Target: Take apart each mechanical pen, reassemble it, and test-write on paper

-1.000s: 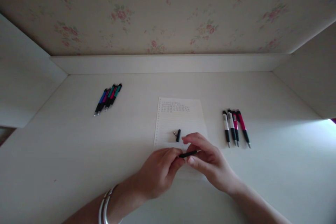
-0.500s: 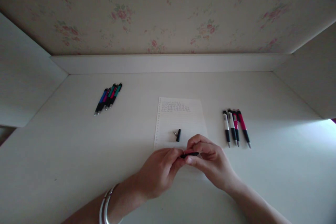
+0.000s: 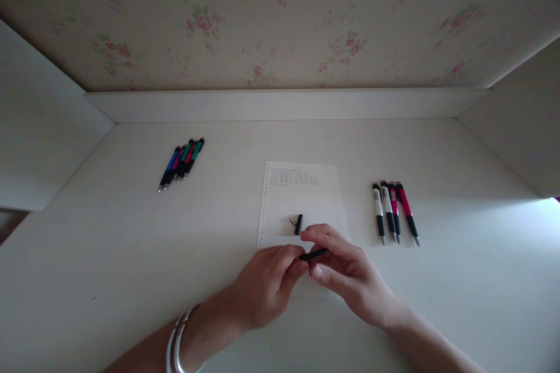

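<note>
My left hand (image 3: 266,282) and my right hand (image 3: 345,271) meet over the near edge of a lined sheet of paper (image 3: 301,198). Both pinch a thin black pen part (image 3: 314,254) that runs between their fingertips. My left fingers are curled round its near end; my right thumb and fingers close on its far end. Just beyond my fingers, a short black pen piece (image 3: 298,225) and a tiny silvery piece (image 3: 293,221) lie on the paper. Silver bangles (image 3: 175,344) circle my left wrist.
Several coloured pens (image 3: 181,162) lie together at the left of the white desk (image 3: 131,245). Several white, black and pink pens (image 3: 395,212) lie side by side at the right. A raised ledge (image 3: 284,105) and floral wallpaper close off the back; side panels flank the desk.
My right fingers closed over the black part half a second ago and have now loosened again, so more of it shows. The left hand has hardly moved.
</note>
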The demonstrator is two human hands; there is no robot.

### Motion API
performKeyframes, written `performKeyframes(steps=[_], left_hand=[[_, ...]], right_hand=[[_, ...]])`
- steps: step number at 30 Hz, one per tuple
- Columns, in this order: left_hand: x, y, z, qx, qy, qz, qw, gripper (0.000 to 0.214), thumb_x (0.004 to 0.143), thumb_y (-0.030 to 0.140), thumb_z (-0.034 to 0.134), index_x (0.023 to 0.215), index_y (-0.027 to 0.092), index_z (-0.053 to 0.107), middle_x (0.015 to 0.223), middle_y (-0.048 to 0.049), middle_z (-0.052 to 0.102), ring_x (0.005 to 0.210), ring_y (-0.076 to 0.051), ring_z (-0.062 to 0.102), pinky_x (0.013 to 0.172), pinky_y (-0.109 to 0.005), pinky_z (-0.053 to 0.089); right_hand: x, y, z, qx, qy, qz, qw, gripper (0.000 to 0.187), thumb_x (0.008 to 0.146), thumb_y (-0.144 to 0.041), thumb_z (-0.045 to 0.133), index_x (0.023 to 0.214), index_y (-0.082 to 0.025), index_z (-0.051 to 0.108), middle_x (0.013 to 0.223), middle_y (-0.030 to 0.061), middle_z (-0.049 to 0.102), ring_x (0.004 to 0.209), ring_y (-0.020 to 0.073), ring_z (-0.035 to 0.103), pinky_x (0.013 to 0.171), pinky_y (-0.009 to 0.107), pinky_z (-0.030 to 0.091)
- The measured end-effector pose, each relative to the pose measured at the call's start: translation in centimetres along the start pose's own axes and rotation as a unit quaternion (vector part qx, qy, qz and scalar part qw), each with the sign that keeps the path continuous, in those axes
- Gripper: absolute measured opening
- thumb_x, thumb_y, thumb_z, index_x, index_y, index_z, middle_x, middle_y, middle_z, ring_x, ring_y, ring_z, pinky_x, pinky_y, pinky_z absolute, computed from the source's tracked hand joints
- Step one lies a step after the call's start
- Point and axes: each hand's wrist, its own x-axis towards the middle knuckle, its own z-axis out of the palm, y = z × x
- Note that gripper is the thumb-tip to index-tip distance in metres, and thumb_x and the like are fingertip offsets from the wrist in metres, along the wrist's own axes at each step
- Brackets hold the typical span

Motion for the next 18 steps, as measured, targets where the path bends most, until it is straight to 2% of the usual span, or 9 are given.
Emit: performKeyframes(steps=[3,6,8,10,11,13,15,17,18], left_hand=[[-0.03,-0.05,0.03,-0.018,-0.002,0.001,1.000,0.027,0.107,0.031,0.040,0.113,0.015,0.062,0.100,-0.0090,0.075,0.091,-0.022,0.072,0.082,-0.031,0.055],[-0.06,-0.09,0.06,-0.026,-0.015,0.008,1.000,0.027,0.106,0.032,0.042,0.112,0.015,0.062,0.099,-0.0090,0.075,0.091,-0.022,0.072,0.082,-0.031,0.055],[-0.07,-0.06,0.01,-0.025,-0.013,0.007,1.000,0.028,0.107,0.032,0.040,0.110,0.014,0.062,0.098,-0.0096,0.075,0.091,-0.022,0.072,0.083,-0.031,0.055],[-0.07,-0.01,-0.09,-0.021,-0.009,0.000,1.000,0.030,0.107,0.031,0.038,0.108,0.014,0.062,0.096,-0.0097,0.075,0.089,-0.022,0.072,0.082,-0.032,0.054],[-0.07,0.00,-0.13,-0.019,-0.013,-0.002,1.000,0.031,0.107,0.031,0.037,0.108,0.013,0.062,0.096,-0.0098,0.075,0.089,-0.022,0.072,0.081,-0.032,0.054],[-0.07,0.00,-0.17,-0.019,-0.031,-0.003,0.999,0.032,0.107,0.032,0.037,0.109,0.013,0.062,0.096,-0.0100,0.074,0.088,-0.023,0.071,0.080,-0.033,0.054],[-0.08,-0.04,-0.16,-0.019,-0.047,-0.001,0.999,0.032,0.107,0.033,0.038,0.110,0.013,0.062,0.096,-0.0105,0.074,0.088,-0.023,0.071,0.080,-0.033,0.053],[-0.08,-0.07,-0.13,-0.021,-0.046,-0.001,0.999,0.033,0.107,0.034,0.037,0.108,0.013,0.062,0.096,-0.0108,0.074,0.088,-0.023,0.070,0.080,-0.033,0.052],[-0.08,-0.07,-0.13,-0.027,-0.043,-0.003,0.999,0.033,0.107,0.034,0.037,0.108,0.013,0.062,0.096,-0.0107,0.073,0.089,-0.023,0.069,0.081,-0.032,0.051]], right_hand=[[0.13,0.11,-0.16,-0.041,0.021,-0.012,0.999,0.008,0.086,-0.032,0.077,0.090,-0.026,0.080,0.095,0.0049,0.065,0.085,0.0161,0.064,0.074,0.026,0.053],[0.24,0.20,-0.17,-0.055,0.056,-0.038,0.996,0.014,0.077,-0.032,0.085,0.071,-0.023,0.076,0.078,0.0014,0.063,0.073,0.0138,0.061,0.066,0.023,0.051],[0.23,0.14,-0.11,-0.032,0.051,-0.037,0.997,0.014,0.077,-0.034,0.085,0.083,-0.025,0.076,0.085,0.0019,0.063,0.074,0.0140,0.061,0.065,0.024,0.051],[0.20,0.05,-0.07,-0.022,0.024,-0.027,0.999,0.021,0.082,-0.037,0.080,0.101,-0.027,0.076,0.098,0.0043,0.064,0.080,0.0154,0.064,0.070,0.026,0.053],[0.19,0.03,-0.07,-0.030,0.014,-0.026,0.999,0.021,0.084,-0.036,0.078,0.103,-0.028,0.077,0.100,0.0049,0.064,0.082,0.0156,0.064,0.072,0.027,0.054],[0.20,0.07,-0.11,-0.059,0.018,-0.037,0.997,0.010,0.083,-0.034,0.080,0.089,-0.026,0.079,0.092,0.0034,0.064,0.080,0.0144,0.063,0.072,0.025,0.052],[0.19,0.20,-0.11,-0.076,0.044,-0.053,0.995,0.014,0.077,-0.032,0.085,0.071,-0.024,0.075,0.080,0.0005,0.061,0.074,0.0125,0.060,0.068,0.023,0.049],[0.13,0.38,-0.02,-0.069,0.051,-0.056,0.995,0.016,0.075,-0.032,0.087,0.071,-0.024,0.074,0.079,-0.0002,0.060,0.074,0.0123,0.059,0.065,0.022,0.049],[0.08,0.46,0.04,-0.058,0.041,-0.053,0.996,0.012,0.076,-0.033,0.086,0.078,-0.026,0.076,0.085,0.0007,0.061,0.077,0.0130,0.060,0.066,0.023,0.050]])
